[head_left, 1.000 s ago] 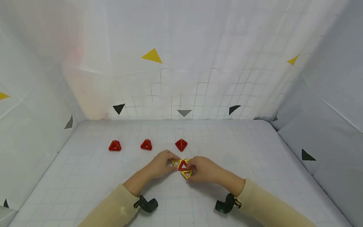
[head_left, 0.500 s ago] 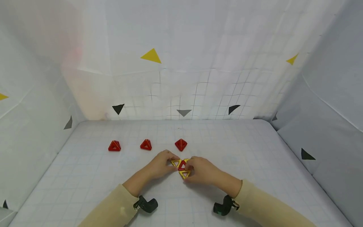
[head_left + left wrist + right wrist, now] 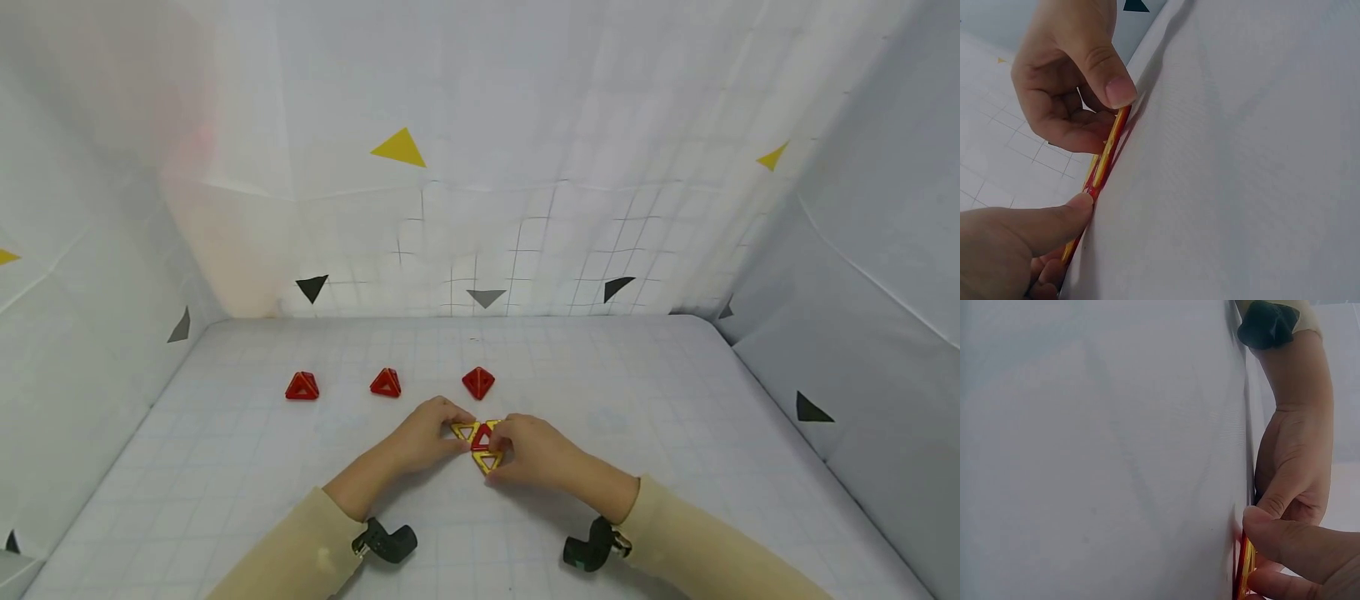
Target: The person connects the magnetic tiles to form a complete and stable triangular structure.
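At the middle of the table, several triangular tiles lie flat edge to edge, with a red triangle tile (image 3: 477,443) in the centre. My left hand (image 3: 426,435) holds the left yellow triangle tile (image 3: 459,429) between thumb and index finger. My right hand (image 3: 538,452) pinches the near yellow triangle tile (image 3: 477,460), its thumb at the near tip. Another yellow triangle tile (image 3: 492,423) is partly hidden by the right fingers. From the left wrist view, the yellow-and-red tile edges (image 3: 1107,153) stand out in a thin line between both hands.
Behind the hands, three red pyramids made of triangles stand in a row: a left pyramid (image 3: 302,387), a middle pyramid (image 3: 386,383) and a right pyramid (image 3: 478,383). The white gridded table (image 3: 637,375) is enclosed by pale fabric walls (image 3: 862,250).
My right hand has shifted slightly left with the near yellow triangle tile, which now sits against the red tile's near edge. The left hand has stayed in place.
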The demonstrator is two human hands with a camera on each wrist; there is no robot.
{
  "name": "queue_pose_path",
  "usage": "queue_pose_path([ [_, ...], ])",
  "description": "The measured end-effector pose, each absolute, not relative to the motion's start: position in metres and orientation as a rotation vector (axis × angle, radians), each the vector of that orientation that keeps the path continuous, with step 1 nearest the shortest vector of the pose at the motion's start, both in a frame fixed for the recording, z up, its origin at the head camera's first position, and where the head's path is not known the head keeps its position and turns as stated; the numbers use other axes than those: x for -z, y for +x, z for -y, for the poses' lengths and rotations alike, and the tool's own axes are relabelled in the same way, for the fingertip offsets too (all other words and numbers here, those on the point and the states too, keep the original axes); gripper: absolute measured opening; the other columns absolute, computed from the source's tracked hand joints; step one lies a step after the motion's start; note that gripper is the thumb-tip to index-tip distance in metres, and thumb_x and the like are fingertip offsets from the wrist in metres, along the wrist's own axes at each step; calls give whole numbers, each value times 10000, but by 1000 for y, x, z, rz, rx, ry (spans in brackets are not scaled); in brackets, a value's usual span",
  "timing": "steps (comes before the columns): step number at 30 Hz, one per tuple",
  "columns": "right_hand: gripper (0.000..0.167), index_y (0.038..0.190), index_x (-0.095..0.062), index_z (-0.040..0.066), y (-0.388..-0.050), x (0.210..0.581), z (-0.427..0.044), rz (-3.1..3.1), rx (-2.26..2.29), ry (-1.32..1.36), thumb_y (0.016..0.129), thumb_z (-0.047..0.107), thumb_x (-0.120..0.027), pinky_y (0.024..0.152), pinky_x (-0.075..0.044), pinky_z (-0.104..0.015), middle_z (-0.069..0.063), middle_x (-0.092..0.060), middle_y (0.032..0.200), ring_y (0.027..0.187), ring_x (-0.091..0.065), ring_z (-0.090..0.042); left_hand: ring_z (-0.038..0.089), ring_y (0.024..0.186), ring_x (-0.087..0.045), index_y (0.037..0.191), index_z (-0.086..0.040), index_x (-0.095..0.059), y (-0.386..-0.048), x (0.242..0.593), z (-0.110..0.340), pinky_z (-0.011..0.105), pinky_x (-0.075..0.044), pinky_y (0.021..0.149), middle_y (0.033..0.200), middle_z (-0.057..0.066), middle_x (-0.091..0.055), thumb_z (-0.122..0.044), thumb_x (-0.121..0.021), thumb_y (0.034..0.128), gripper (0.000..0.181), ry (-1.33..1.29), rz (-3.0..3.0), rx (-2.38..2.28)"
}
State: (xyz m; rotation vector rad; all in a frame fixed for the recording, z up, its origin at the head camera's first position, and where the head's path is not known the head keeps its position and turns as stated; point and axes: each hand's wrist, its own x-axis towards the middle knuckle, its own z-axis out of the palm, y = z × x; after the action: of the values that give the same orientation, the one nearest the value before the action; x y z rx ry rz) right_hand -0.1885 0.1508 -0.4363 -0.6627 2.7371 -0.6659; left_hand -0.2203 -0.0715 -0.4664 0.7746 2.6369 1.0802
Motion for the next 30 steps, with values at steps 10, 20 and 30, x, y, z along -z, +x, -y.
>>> queue_pose_path([
  [10,313,886,-685,193,-189,438,-152,-2742,689,-672,733,361,-901,802,-484,-341,106,-601,879,847,-545,-106,159,1067,-559,1224,-121,-702,-219,465,72,396,-467,939,1098,-9,-600,-179,-770,895,341,798,-2636,-1089],
  [20,305,903,-705,191,-190,437,-154,-2745,690,-694,729,337,-907,783,-473,-335,110,-612,874,830,-533,-114,169,1075,-559,1227,-116,-700,-218,464,71,409,-465,951,1110,4,-599,-169,-767,896,343,784,-2629,-1098],
  [30,203,947,-720,186,-200,432,-162,-2728,744,-663,801,225,-855,799,-499,-346,81,-641,918,883,-565,-150,161,1069,-554,1231,-126,-698,-218,463,71,408,-467,947,1112,-7,-598,-191,-770,896,349,766,-2635,-1076],
])
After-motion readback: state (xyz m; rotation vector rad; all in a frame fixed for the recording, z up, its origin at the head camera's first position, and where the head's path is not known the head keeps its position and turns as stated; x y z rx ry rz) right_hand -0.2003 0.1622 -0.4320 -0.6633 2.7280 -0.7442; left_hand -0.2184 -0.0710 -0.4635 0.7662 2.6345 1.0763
